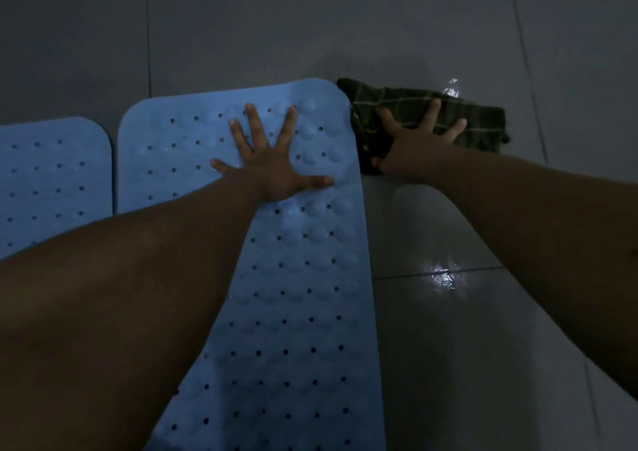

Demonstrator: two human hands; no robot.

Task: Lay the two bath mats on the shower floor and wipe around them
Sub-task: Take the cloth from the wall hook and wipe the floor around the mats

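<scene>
Two blue rubber bath mats with small holes lie flat side by side on the grey tiled shower floor. The right mat (pixel 303 305) runs from the far middle to the near edge of view; the left mat (pixel 51 184) shows only partly at the left. My left hand (pixel 276 171) presses flat on the right mat's far end, fingers spread. My right hand (pixel 414 143) rests with spread fingers on a dark green checked cloth (pixel 483 122), bunched on the floor just past the right mat's far right corner.
The floor (pixel 448 347) to the right of the mat is wet and shiny, with a bright reflection on a tile joint (pixel 445 274) and another glint beyond the cloth (pixel 452 89). Dim grey tiles extend beyond the mats.
</scene>
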